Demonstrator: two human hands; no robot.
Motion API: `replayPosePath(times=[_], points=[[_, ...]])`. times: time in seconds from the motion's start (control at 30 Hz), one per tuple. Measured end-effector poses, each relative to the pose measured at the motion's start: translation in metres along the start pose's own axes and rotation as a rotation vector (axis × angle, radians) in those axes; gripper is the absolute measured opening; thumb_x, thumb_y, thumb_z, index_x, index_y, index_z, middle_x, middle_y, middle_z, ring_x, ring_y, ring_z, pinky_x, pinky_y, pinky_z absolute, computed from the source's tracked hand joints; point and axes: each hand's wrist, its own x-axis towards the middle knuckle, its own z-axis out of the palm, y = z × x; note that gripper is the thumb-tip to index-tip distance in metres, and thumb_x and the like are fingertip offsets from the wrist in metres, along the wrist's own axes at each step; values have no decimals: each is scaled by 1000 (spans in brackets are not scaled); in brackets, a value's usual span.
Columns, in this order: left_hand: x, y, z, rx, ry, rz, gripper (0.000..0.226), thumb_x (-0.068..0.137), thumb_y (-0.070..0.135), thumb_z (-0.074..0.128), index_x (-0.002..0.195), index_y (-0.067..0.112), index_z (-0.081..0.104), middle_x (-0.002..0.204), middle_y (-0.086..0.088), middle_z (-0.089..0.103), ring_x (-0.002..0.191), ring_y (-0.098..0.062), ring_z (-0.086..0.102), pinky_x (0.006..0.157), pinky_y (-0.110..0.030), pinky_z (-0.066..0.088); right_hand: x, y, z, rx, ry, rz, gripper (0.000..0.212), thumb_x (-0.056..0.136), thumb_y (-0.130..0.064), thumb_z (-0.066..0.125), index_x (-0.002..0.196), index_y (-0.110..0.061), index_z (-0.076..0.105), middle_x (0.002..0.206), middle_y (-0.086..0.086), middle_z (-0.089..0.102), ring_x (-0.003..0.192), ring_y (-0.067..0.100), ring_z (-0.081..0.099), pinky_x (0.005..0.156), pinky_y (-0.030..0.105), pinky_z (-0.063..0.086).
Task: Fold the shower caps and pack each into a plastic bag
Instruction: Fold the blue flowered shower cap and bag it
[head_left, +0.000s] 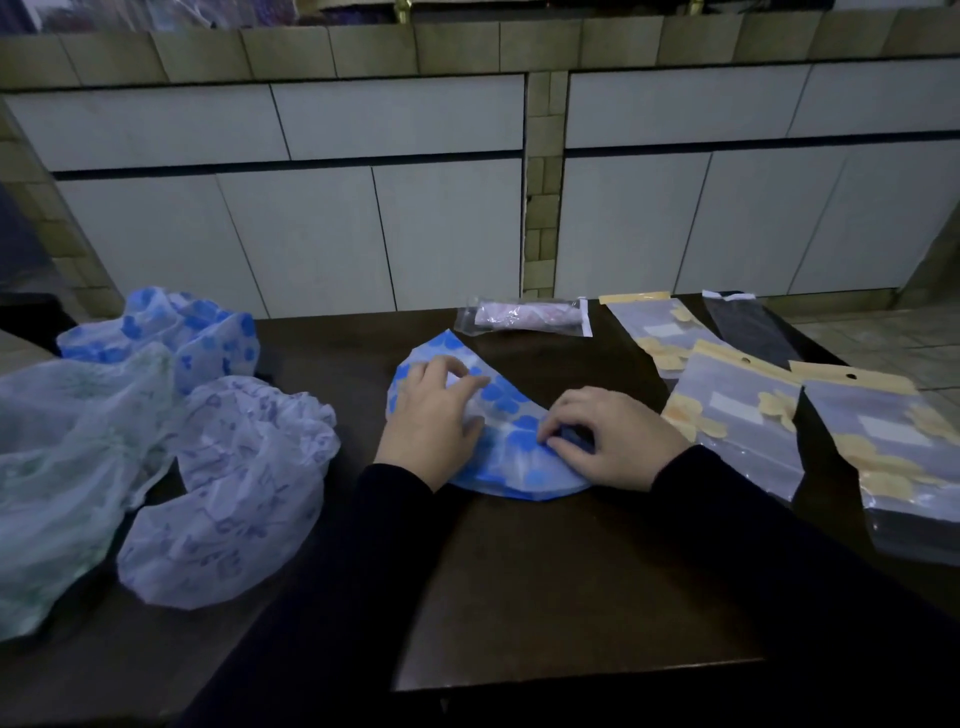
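Note:
A white shower cap with blue flowers lies folded into a curved wedge in the middle of the dark table. My left hand rests flat on its left part, fingers spread and slightly bent. My right hand pinches the cap's right edge with curled fingertips. Empty plastic bags with yellow headers and flower print lie fanned out on the right. One packed bag holding a pale pink folded cap lies at the table's far edge.
Loose shower caps are heaped at the left: a blue-flowered one, a pale purple one and a greenish one. A dark clear bag lies at the far right. White cabinet fronts stand behind the table.

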Motion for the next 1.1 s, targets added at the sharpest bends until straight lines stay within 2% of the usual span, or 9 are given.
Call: replayPosePath(times=[0.07,0.17,0.3,0.4,0.5,0.73,0.87,1.0,1.1], points=[[-6,12,-3,-141,70,182,24,84,31,69,107,23,70,104,2,54,96,-16,51,81,-34,49,-4,2,5,-15,30,-66,11,85,-33,63,93,-31,70,98,-15,61,93,4,52,82,24,45],[-19,24,-11,-242,-96,280,33,75,56,68,95,31,69,82,16,53,70,-2,48,66,-22,46,-5,-2,15,-24,105,-116,10,79,-34,68,84,-25,69,88,-11,64,84,9,53,75,26,44],[-22,15,-14,-243,-216,221,47,61,74,67,80,31,67,75,19,59,71,2,53,66,-20,45,-9,4,9,199,72,-141,6,79,-17,67,80,-20,72,85,-12,67,88,5,53,78,17,43],[-26,10,-16,-265,-219,248,52,61,78,63,81,31,67,76,19,59,73,2,53,66,-17,43,-18,13,1,291,-12,-179,29,68,0,55,80,-18,74,97,-12,70,111,-1,51,93,5,34],[-31,9,-19,-274,-224,245,48,61,76,64,83,34,67,80,19,59,77,3,53,68,-14,41,-24,16,-2,280,-126,-183,45,65,8,49,90,-22,73,112,-14,67,130,-4,41,106,8,27],[-43,9,-22,-271,-118,261,25,76,55,64,90,35,68,75,19,56,71,0,51,65,-6,37,-27,19,0,162,-80,-287,20,80,-14,67,97,-24,70,118,-20,62,132,-6,36,103,18,31],[-46,6,-20,-264,-107,224,28,83,54,53,83,32,71,73,16,60,69,-1,54,62,-11,39,-27,15,0,99,-71,-360,26,80,-27,67,106,-25,69,118,-14,64,125,4,49,95,30,42],[-47,7,-21,-263,-74,204,34,83,57,50,83,31,71,72,16,58,69,-1,52,62,-13,41,-23,12,3,145,-41,-296,26,84,-37,65,107,-26,70,110,-11,69,106,5,61,90,29,48],[-49,9,-23,-252,-81,213,28,75,61,64,84,34,66,69,20,53,67,5,51,62,-7,37,-19,8,5,248,-6,-185,25,89,-39,59,97,-22,75,102,-8,71,100,4,63,87,29,53]])
